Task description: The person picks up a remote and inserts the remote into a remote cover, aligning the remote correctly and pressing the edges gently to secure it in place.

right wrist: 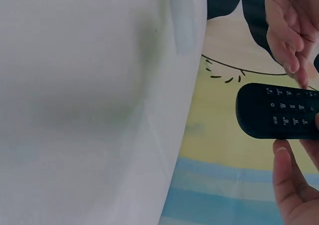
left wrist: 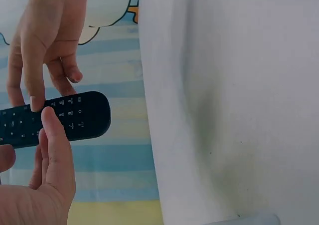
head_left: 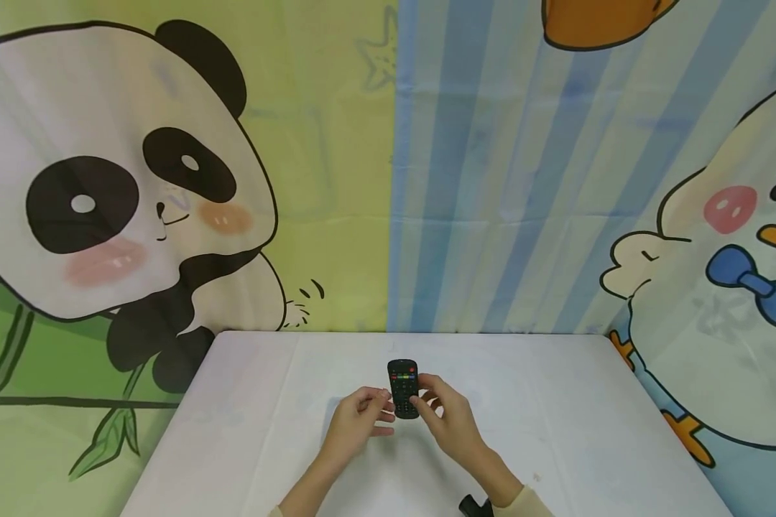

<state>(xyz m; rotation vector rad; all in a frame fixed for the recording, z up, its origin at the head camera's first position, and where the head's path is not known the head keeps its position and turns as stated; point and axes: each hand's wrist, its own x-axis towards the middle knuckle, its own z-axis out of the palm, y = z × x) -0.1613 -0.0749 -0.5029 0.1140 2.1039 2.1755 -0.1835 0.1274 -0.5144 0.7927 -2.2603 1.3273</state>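
Note:
A black remote control (head_left: pixel 404 390) with a red button at its top and rows of keys stands almost upright above the white table. My right hand (head_left: pixel 451 418) grips its right edge, thumb on the key side and fingers behind. On the other side is my left hand (head_left: pixel 357 422), its fingers loosely bent with the tips close by the left edge; whether they touch is hard to tell. In the left wrist view, a left finger overlaps the remote (left wrist: pixel 89 115). The right wrist view shows the key end of the remote (right wrist: pixel 269 112) and left fingertips near its upper edge.
A white cloth covers the table (head_left: pixel 265 445). Beside my right forearm lies a black object (head_left: pixel 472 505), partly hidden and cut off by the frame. Behind the table hangs a curtain (head_left: pixel 336 179) printed with a panda and a white bird.

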